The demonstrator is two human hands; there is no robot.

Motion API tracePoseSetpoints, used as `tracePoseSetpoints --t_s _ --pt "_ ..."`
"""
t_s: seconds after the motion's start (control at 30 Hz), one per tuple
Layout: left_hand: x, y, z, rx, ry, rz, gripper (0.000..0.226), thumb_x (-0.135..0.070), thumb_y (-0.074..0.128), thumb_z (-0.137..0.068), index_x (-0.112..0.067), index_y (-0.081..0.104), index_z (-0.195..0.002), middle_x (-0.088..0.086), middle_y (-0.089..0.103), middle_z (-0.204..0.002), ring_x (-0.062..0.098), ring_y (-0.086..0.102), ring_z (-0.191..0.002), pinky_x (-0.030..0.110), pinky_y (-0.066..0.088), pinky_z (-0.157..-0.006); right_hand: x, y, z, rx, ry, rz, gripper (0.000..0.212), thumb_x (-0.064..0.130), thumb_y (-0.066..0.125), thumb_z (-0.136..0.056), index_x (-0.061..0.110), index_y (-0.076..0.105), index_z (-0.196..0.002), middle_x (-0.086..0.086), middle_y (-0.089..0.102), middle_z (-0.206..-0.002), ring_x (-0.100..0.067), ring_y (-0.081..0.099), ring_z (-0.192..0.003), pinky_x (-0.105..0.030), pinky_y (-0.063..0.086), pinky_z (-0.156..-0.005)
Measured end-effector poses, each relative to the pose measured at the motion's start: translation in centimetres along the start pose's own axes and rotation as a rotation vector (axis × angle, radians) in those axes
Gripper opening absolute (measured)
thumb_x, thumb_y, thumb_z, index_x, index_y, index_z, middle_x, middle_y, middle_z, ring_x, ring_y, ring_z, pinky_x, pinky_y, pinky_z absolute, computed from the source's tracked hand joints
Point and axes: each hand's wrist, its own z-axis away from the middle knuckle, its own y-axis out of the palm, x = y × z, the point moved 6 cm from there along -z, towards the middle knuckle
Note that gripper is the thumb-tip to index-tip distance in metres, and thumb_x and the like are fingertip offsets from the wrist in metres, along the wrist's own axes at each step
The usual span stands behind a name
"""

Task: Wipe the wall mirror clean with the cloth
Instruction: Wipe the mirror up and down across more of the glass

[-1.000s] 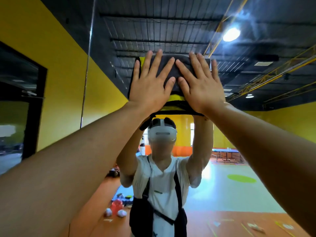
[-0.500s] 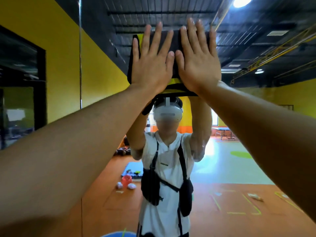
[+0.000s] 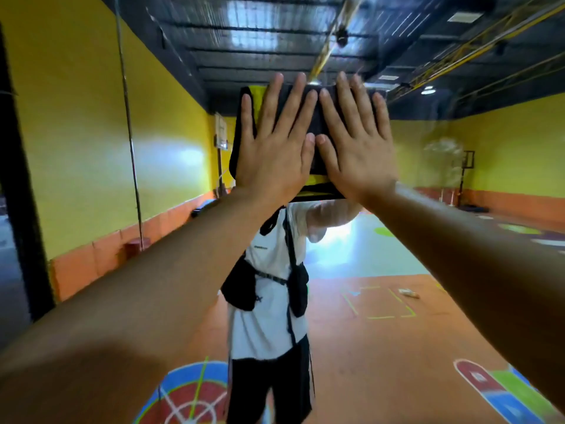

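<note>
A wall mirror point(image 3: 382, 246) fills most of the view and reflects a person in a white shirt and the hall behind. A dark cloth with yellow trim point(image 3: 316, 123) lies flat against the glass at head height. My left hand point(image 3: 272, 148) and my right hand point(image 3: 356, 145) press on it side by side, fingers straight and spread, thumbs almost touching. The cloth and hands hide the reflected head.
A vertical seam point(image 3: 131, 148) runs down the mirror at the left, and a dark frame point(image 3: 18, 194) stands at the far left. A hazy smear point(image 3: 443, 148) shows on the glass to the right of my hands.
Both hands have slid the cloth down the mirror, from above the reflected head to over it. The view has tilted lower, showing more floor.
</note>
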Motion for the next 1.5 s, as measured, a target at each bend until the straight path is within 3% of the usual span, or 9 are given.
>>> tracePoseSetpoints --t_s 0.4,0.6,0.77,0.93,1.0,1.1,1.2,1.5 --pt "-3.3 2.4 12.2 0.102 0.011 0.007 0.061 -0.039 0.020 -0.110 -0.022 0.004 -0.166 0.004 0.001 -0.174 0.032 -0.001 -0.159 0.062 0.006 -0.125 3.3 0.7 12.5 0.035 -0.070 -0.066 0.060 0.040 0.036 -0.110 0.013 0.028 -0.162 -0.019 0.021 -0.169 -0.036 0.016 -0.158 -0.055 0.015 -0.127" --pt "-4.8 3.6 18.3 0.117 0.022 0.004 0.059 -0.043 0.023 -0.111 -0.020 0.018 -0.165 0.005 0.014 -0.172 0.034 0.008 -0.158 0.064 0.009 -0.125 5.3 1.1 18.5 0.073 -0.071 -0.144 0.060 0.039 0.040 -0.109 0.012 0.029 -0.162 -0.020 0.022 -0.168 -0.037 0.018 -0.157 -0.058 0.018 -0.126" --pt "-6.3 4.7 25.0 0.152 0.004 0.018 0.060 -0.041 0.032 -0.110 -0.018 0.019 -0.165 0.009 0.018 -0.170 0.037 0.008 -0.156 0.068 0.016 -0.122 7.3 1.7 24.7 0.138 -0.112 -0.185 0.061 0.039 0.040 -0.109 0.012 0.028 -0.162 -0.020 0.021 -0.168 -0.038 0.017 -0.157 -0.060 0.018 -0.125" --pt "-8.0 5.9 32.3 0.160 0.031 0.043 0.062 -0.040 0.041 -0.110 -0.020 0.016 -0.163 0.009 0.015 -0.169 0.038 0.013 -0.156 0.069 0.015 -0.121 10.1 2.0 32.0 0.180 -0.100 -0.205 0.061 0.040 0.040 -0.108 0.014 0.029 -0.162 -0.019 0.019 -0.168 -0.038 0.015 -0.157 -0.059 0.014 -0.126" --pt "-8.7 6.6 35.5 0.182 0.038 0.049 0.065 -0.041 0.041 -0.110 -0.021 0.010 -0.164 0.008 0.017 -0.171 0.036 0.005 -0.157 0.068 0.010 -0.122 11.3 2.1 35.1 0.189 -0.096 -0.218 0.061 0.040 0.040 -0.108 0.015 0.027 -0.162 -0.017 0.015 -0.169 -0.036 0.013 -0.158 -0.057 0.010 -0.126" --pt "-9.5 7.8 40.6 0.214 0.048 0.061 0.070 -0.043 0.041 -0.110 -0.024 0.002 -0.165 0.007 0.008 -0.171 0.032 -0.013 -0.158 0.067 0.004 -0.123 13.0 2.6 40.0 0.214 -0.102 -0.225 0.064 0.041 0.041 -0.107 0.016 0.024 -0.163 -0.015 0.006 -0.170 -0.035 0.009 -0.158 -0.056 0.004 -0.127" --pt "-10.5 8.5 45.4 0.237 0.051 0.068 0.072 -0.046 0.040 -0.110 -0.023 0.001 -0.165 0.003 -0.011 -0.173 0.033 -0.012 -0.158 0.067 0.005 -0.122 14.7 3.0 44.6 0.234 -0.123 -0.230 0.067 0.043 0.041 -0.107 0.016 0.018 -0.164 -0.012 -0.002 -0.172 -0.034 0.004 -0.159 -0.055 -0.002 -0.127" --pt "-14.0 10.5 59.1 0.302 0.016 0.183 0.067 -0.047 0.034 -0.110 -0.025 0.004 -0.165 -0.002 -0.013 -0.172 0.031 -0.014 -0.158 0.063 -0.005 -0.123 19.1 3.7 57.9 0.295 -0.170 -0.240 0.075 0.049 0.047 -0.105 0.017 0.015 -0.165 -0.012 -0.004 -0.173 -0.033 -0.001 -0.159 -0.055 -0.004 -0.127"
